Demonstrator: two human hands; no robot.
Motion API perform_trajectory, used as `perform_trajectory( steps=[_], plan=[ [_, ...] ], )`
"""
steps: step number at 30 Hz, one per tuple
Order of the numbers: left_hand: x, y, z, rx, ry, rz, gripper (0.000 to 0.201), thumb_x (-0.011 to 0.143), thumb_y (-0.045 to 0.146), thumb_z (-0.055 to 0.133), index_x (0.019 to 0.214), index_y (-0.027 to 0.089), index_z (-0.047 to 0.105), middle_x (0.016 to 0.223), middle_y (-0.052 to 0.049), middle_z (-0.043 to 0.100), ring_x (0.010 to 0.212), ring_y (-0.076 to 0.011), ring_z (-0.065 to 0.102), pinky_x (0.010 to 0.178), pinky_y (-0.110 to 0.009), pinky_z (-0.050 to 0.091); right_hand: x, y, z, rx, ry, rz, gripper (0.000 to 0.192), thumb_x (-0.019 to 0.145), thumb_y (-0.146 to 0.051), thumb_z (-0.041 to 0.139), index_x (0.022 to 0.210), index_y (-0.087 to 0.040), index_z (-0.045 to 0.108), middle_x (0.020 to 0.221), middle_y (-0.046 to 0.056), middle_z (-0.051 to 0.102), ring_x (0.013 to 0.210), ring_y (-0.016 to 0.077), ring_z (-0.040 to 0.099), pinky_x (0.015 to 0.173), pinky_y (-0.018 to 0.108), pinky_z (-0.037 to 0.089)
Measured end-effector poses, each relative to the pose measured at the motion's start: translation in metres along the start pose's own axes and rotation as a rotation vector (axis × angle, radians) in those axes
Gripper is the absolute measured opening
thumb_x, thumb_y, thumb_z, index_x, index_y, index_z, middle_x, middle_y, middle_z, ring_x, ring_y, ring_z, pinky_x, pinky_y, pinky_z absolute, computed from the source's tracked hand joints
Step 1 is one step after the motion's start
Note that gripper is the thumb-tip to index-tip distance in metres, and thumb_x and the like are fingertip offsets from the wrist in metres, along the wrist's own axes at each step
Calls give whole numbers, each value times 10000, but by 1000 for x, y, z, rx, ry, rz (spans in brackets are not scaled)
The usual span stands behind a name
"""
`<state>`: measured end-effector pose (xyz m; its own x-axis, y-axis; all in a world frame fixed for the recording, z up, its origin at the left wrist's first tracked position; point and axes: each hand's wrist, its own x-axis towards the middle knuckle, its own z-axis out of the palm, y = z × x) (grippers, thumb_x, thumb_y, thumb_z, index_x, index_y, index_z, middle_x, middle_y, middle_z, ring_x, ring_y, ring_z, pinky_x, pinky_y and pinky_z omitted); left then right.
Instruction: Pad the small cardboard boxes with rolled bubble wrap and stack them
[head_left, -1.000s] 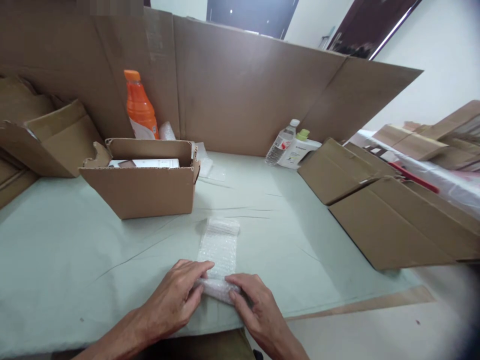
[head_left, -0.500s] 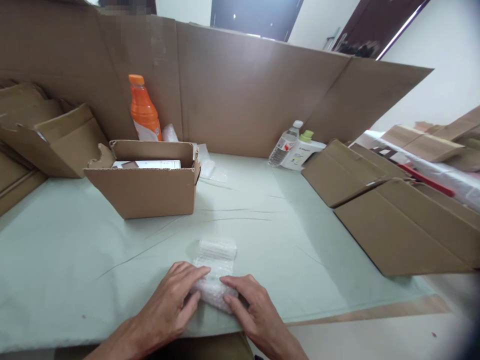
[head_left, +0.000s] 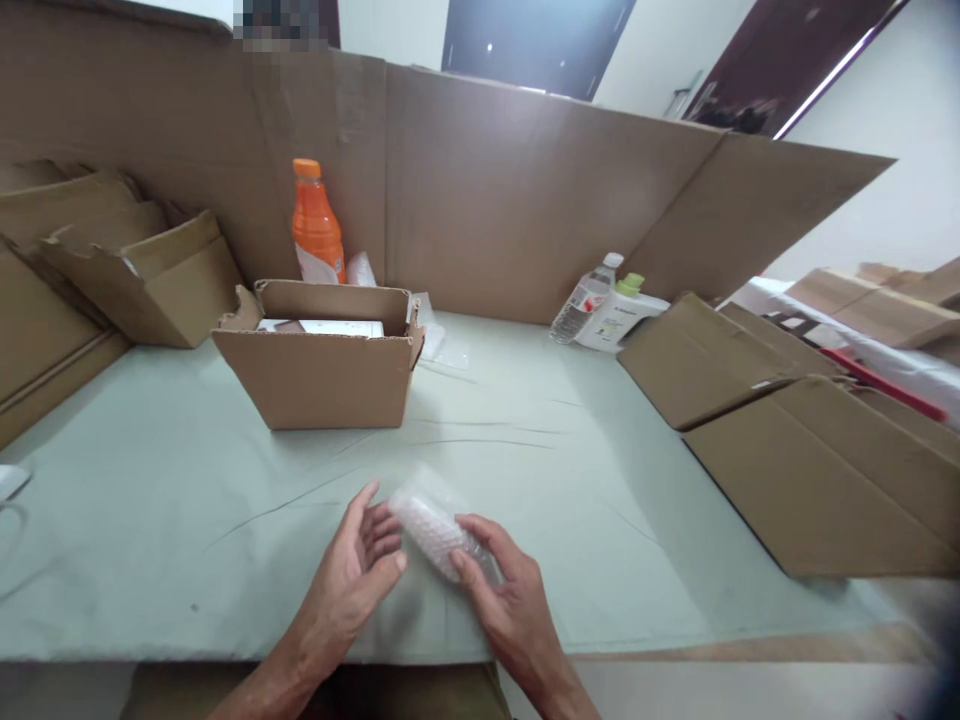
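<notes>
A roll of clear bubble wrap (head_left: 433, 522) is tilted above the pale green tablecloth near the front edge. My right hand (head_left: 504, 590) grips its lower right end between thumb and fingers. Beside its left end is my left hand (head_left: 358, 565), fingers apart and curved, palm turned toward the wrap with nothing in it. Whether something lies inside the wrap cannot be made out. Beyond the hands stands an open cardboard box (head_left: 319, 375) with a white box (head_left: 341, 327) inside it.
Behind the cardboard box stands an orange bottle (head_left: 318, 225). A clear water bottle (head_left: 589, 300) and a white jug (head_left: 619, 318) with a green cap lean at the back right. More cardboard boxes (head_left: 810, 470) flank the table. A tall cardboard panel (head_left: 525, 190) closes off the back.
The bubble wrap has been rolled up and lifted, its loose flap no longer lying flat. My left hand has come off it and opened. The view has shifted slightly left.
</notes>
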<state>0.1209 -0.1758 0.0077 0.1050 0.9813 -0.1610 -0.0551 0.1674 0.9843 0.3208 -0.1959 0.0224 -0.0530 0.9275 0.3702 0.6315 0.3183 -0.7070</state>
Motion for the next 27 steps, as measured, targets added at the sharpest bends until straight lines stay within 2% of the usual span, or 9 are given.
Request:
perform_trajectory(
  steps=[3, 6, 9, 11, 14, 17, 22, 24, 27],
  plan=[
    [-5, 10, 5, -215, -63, -145, 868, 812, 358, 646, 1546, 154, 229, 1169, -121, 677, 1082, -237, 665, 986, -398, 511, -4, -6, -2, 64, -39, -37, 204, 943, -299, 621, 1136, -261, 678, 1107, 56, 738, 1015, 212, 700, 886, 323, 575],
    [-7, 21, 5, -341, -144, -154, 880, 782, 366, 707, 1532, 179, 286, 1124, -98, 692, 1060, -232, 650, 981, -385, 485, -2, -2, -7, 120, 20, 17, 398, 949, -467, 602, 1282, -250, 626, 1364, 124, 629, 1255, 283, 600, 1003, 424, 533],
    [-9, 25, 4, -390, -280, -139, 899, 758, 381, 746, 1522, 188, 314, 1098, -92, 696, 1048, -235, 647, 955, -371, 478, 5, 3, -11, 399, -164, 174, 638, 943, -654, 497, 1411, -221, 534, 1345, 161, 639, 1188, 296, 649, 935, 417, 570],
    [-8, 23, 4, -336, -299, -128, 905, 753, 368, 746, 1522, 174, 312, 1033, -76, 700, 982, -219, 651, 913, -353, 485, 8, 1, -10, 582, -313, 239, 672, 906, -719, 497, 1331, -208, 599, 1190, 146, 711, 1046, 289, 704, 860, 395, 591],
    [-2, 14, 4, -144, -162, -75, 837, 778, 313, 697, 1514, 159, 331, 996, -53, 692, 899, -187, 643, 857, -322, 496, 8, -4, -4, 597, -328, 253, 525, 859, -656, 627, 1121, -207, 695, 976, 91, 739, 871, 254, 705, 768, 350, 589],
    [4, 6, 2, 31, -38, 5, 730, 814, 272, 625, 1493, 169, 380, 1079, -61, 687, 915, -181, 649, 867, -320, 514, 2, -2, 7, 434, -276, 177, 453, 841, -505, 713, 1191, -219, 673, 1016, 80, 739, 869, 232, 695, 768, 319, 586],
    [6, 5, -8, 305, -30, 156, 636, 852, 260, 590, 1462, 182, 429, 1009, -60, 707, 828, -190, 667, 788, -338, 571, -4, 14, 25, 289, -194, 94, 365, 920, -371, 632, 1250, -215, 651, 1118, 102, 752, 942, 227, 739, 820, 290, 610],
    [11, 16, -20, 455, 54, 338, 594, 870, 267, 606, 1440, 212, 448, 1124, -91, 698, 923, -218, 681, 836, -375, 583, -2, 17, 26, 264, -173, 83, 348, 926, -366, 634, 1237, -215, 667, 1153, 109, 753, 984, 238, 745, 850, 293, 613],
    [32, 51, -50, 706, 330, 723, 563, 915, 253, 602, 1450, 250, 428, 1366, -137, 585, 1228, -277, 594, 1024, -467, 517, -1, 17, 21, 189, -182, 72, 347, 931, -373, 638, 1249, -242, 686, 1181, 100, 754, 1018, 254, 746, 858, 300, 621]
  ],
)
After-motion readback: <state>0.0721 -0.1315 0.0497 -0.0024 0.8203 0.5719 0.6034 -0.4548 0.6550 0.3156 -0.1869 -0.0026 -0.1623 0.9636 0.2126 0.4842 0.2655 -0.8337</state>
